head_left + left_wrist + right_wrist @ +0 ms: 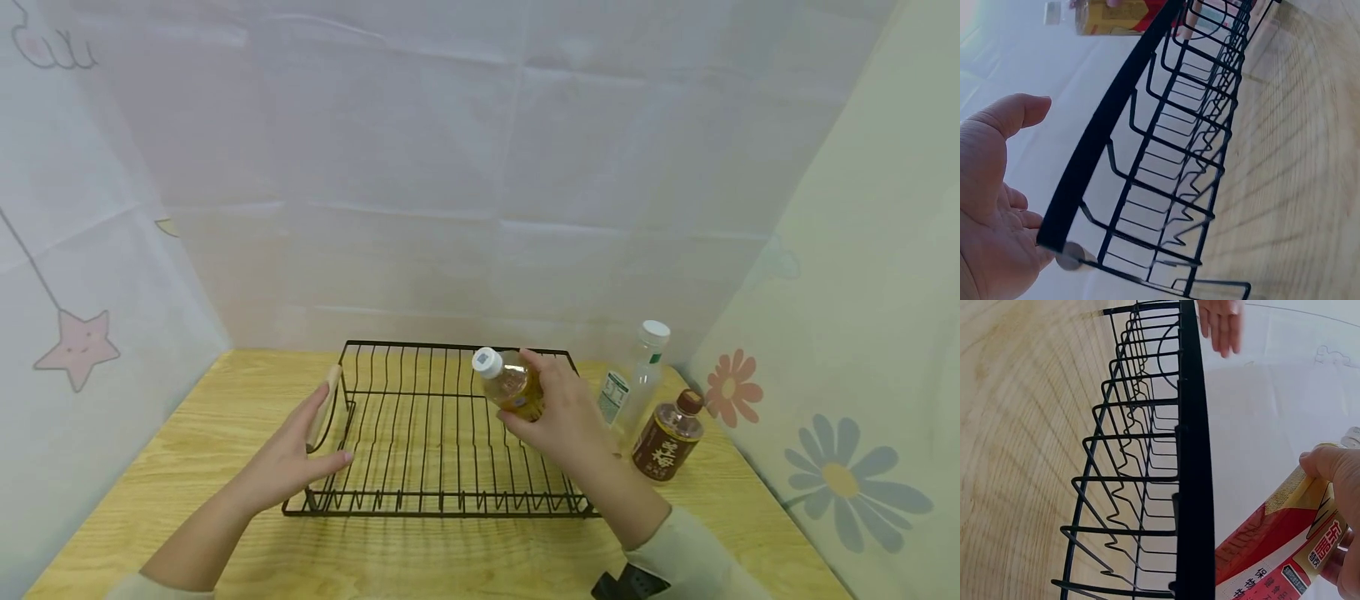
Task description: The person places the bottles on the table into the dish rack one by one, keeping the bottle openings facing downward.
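I record the right hand (564,414) clamped round the white-capped bottle (517,390) above the rack (442,515), the left hand (288,462) empty, thumb and fingers apart beside the wooden handle (324,408), and judge this a carrying step, next requiring controlled lowering.

A wire rack (442,515) stands on the bench (420,560) in front of you, its long side running left to right. At its left end is a handle (324,410); your left hand (288,462) is just beside it. Of your 2 hands, the right hand (567,417) holds 1 bottle (517,387) above the rack's right half, the cap pointing left. To the rack's right, 2 more bottles stand on the bench: the front bottle (667,440) is nearer you and farther right, the rear bottle (636,390) just behind it, to its left. Behind the bench hangs a sheet (390,242).
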A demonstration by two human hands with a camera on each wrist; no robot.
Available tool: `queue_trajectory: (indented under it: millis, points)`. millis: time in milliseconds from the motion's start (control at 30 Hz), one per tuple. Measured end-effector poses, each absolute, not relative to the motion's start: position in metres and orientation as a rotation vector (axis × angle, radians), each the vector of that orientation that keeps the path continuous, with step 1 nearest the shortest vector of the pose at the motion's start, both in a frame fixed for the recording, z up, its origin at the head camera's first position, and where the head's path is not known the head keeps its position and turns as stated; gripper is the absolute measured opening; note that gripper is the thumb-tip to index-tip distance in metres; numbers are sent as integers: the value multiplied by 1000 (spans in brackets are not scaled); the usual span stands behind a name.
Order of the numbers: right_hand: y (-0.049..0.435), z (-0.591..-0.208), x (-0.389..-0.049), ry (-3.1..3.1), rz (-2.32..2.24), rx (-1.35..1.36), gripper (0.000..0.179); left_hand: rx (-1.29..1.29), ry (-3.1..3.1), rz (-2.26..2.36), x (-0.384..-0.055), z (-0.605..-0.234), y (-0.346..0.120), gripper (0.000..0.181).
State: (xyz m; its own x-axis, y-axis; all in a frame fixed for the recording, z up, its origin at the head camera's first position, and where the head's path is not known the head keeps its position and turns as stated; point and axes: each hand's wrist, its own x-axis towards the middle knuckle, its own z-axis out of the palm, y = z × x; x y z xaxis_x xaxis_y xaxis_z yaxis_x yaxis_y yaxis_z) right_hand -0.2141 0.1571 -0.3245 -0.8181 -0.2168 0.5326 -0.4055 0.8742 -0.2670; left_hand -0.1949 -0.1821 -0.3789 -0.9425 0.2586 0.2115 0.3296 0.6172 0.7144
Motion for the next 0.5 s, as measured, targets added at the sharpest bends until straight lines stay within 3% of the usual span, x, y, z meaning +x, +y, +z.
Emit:
queue_trajectory:
  millis: [500]
  points:
    - [140, -336, -212, -2514, 519, 582, 79, -623, -2679, -1436, -204, -354, -132, 85]
